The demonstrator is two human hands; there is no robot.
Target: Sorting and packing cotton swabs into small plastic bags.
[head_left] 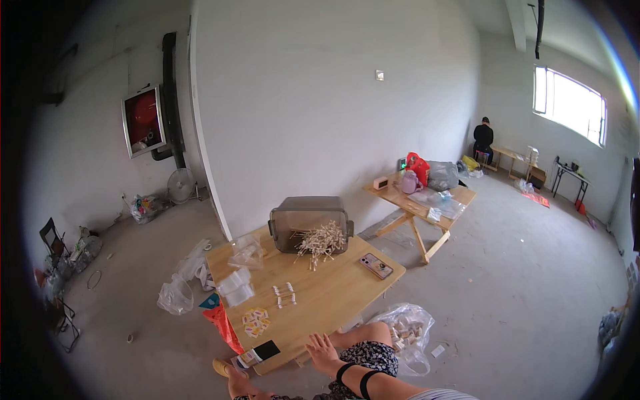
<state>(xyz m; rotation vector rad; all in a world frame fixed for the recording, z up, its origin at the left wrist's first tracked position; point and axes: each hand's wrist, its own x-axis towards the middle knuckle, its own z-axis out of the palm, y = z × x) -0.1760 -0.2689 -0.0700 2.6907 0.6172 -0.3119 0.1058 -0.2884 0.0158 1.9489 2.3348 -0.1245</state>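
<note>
My right hand (323, 353) is at the near edge of the wooden table (333, 293), palm down with its fingers spread and nothing in them. My left hand is out of view. A translucent grey bin (310, 208) lies on its side at the table's far end, with a heap of thin cotton swabs (321, 241) spilling from its mouth. Several small swab bundles (285, 295) lie mid-table. To their left are small clear bags (237, 287), and closer to me a pile of yellow and white labels (256, 321). A dark, flat item (267, 351) sits at the near left corner.
A phone (376, 265) lies on the table's right side. On the floor by my knee stands a clear bag of bundles (408, 327); a red bag (223, 325) hangs at the left edge. Behind is a second table (460, 197). A person (484, 137) sits far off.
</note>
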